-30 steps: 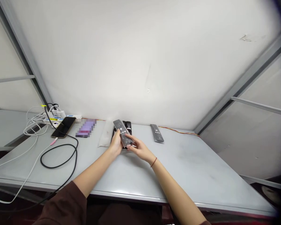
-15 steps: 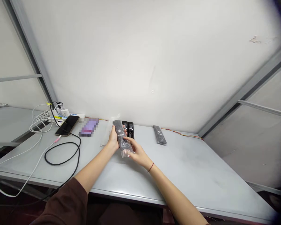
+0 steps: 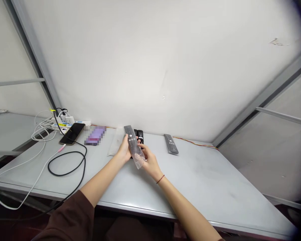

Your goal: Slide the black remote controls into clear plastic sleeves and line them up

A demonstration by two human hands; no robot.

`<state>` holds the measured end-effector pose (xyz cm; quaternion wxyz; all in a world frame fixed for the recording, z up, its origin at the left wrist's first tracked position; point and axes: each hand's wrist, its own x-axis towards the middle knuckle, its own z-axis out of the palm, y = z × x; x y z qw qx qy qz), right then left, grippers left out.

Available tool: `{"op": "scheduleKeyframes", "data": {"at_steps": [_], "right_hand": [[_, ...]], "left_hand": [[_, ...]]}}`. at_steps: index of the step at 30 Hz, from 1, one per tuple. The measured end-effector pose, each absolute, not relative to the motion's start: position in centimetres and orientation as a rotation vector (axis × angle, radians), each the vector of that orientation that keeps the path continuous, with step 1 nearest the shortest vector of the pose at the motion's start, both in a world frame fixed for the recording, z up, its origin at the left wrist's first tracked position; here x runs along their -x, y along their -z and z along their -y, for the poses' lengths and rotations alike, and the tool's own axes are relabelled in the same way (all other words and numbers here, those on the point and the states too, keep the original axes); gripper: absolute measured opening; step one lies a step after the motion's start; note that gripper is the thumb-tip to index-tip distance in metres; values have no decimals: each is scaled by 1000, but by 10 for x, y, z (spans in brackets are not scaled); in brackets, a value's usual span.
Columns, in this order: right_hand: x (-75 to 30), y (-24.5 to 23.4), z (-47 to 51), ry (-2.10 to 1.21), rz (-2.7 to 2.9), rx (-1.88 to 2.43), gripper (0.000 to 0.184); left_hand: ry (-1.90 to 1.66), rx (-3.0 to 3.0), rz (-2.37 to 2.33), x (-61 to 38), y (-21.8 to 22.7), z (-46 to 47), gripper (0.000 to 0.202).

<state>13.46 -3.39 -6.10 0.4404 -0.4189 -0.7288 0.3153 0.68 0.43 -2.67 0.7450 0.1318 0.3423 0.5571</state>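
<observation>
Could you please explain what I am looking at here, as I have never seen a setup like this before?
These pictures come from a camera worn on a person's head, looking forward and down at their own bare hands. The left hand and right hand are holding a remote control in a clear plastic bag. On the grey table lie another grey remote control, a phone, and a black cable.

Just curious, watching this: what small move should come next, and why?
Probably the right hand should pinch the clear plastic sleeve's loose end, which sticks out right beside it, since the left hand grips the remote control inside.
</observation>
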Motion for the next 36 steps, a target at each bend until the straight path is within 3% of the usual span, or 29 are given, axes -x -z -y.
{"op": "scheduleKeyframes", "data": {"at_steps": [4,11,17,25,36], "right_hand": [[-140,60,31,-790,1796,1011,27],[-148,43,33,-1031,1765,986,20],[-153,34,33,-1318,1838,884,29],[-153,40,31,-1207,2045,907,32],[-159,43,25,-1087,2089,903,19]], "left_hand": [[-1280,-247,-739,4,24,-13,22],[-1433,-258,-664,17,24,-23,22],[-1369,-467,-605,9,21,-12,20],[-1257,-553,-580,0,20,-2,26],[-1166,-701,-734,-5,18,6,27]]}}
